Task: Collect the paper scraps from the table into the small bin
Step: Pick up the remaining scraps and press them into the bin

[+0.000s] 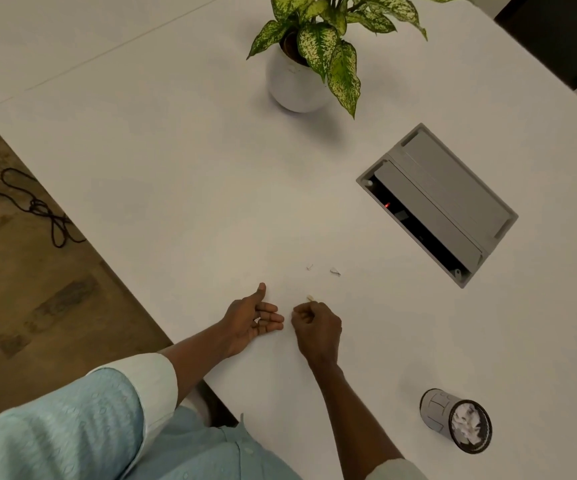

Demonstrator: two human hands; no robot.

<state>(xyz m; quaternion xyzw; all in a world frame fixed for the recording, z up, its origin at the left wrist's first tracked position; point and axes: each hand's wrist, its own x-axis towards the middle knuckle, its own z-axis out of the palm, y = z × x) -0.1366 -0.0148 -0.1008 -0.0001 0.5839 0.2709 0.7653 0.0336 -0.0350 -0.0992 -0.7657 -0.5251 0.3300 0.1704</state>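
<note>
Scraps left on a white table, bin already part full

Head view. Smooth matte white table [141,150] fills most of the picture. Near its middle, toward six o'clock, the left hand [256,320] lies on its edge on the tabletop, released: palm turned toward the other hand, fingers straight, thumb raised. Just at its three o'clock sits the right hand [316,325], knuckles up and fingers curled tight. A sliver of tan scrap [310,298] shows at this hand's twelve o'clock, right by the fingertips. Whether the fingers pinch it or it lies loose on the table cannot be told.

Farther out at twelve o'clock from the right hand lie a tiny white scrap [310,267] and, just beside it at three o'clock, a curled scrap [335,271], both flat on the table and apart from the hands.

The bin [434,407], a small grey cylinder with a dark round rim, stands at five o'clock in the picture, well apart from the hands, with crumpled white paper [467,424] inside.

A grey rectangular cable box [453,188] is set into the table at three o'clock, lid part open. A rounded, glossy white pot [294,84] with a speckled green plant [318,43] stands at twelve. Dark cords [37,206] tangle on mottled brown carpet [20,306] at nine. A pale blue textured sleeve [72,427] fills seven o'clock.
</note>
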